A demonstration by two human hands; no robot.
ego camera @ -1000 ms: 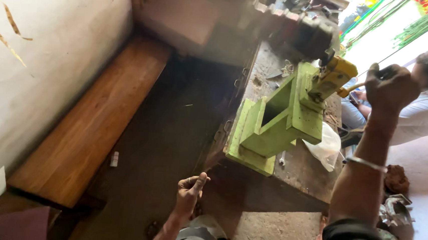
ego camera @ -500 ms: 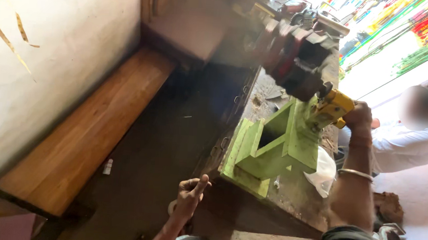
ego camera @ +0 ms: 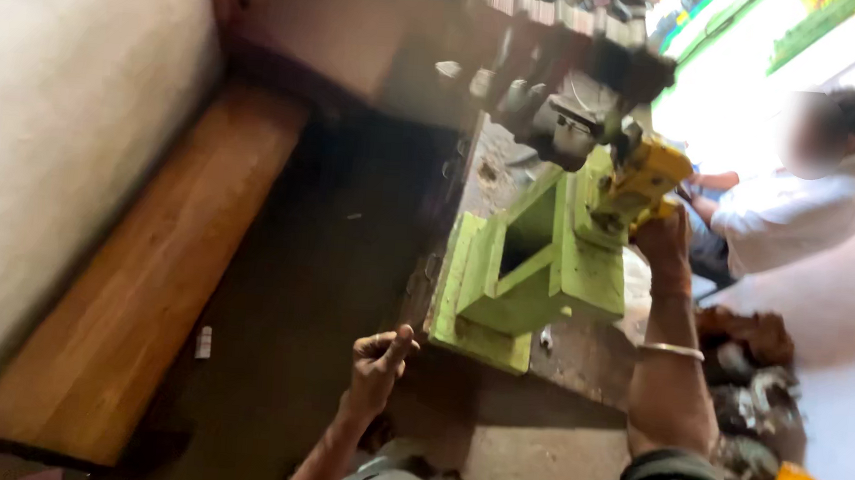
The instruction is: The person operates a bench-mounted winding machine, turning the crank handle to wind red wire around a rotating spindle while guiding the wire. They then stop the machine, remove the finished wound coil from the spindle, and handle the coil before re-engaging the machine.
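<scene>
Workbench (ego camera: 580,356): right hand (ego camera: 663,241) on yellow part (ego camera: 642,180), green press (ego camera: 536,268).

Right hand (ego camera: 660,241) raised, arm outstretched, left hand (ego camera: 379,362) loosely curled, low

a second ago the right hand (ego camera: 660,241) was raised clear of the machine, fist in the air to the right of the yellow part (ego camera: 642,183); half a second ago it reached that part, and now it rests against its lower edge. the head camera has also swung, showing more of the seated person (ego camera: 801,211).
</scene>
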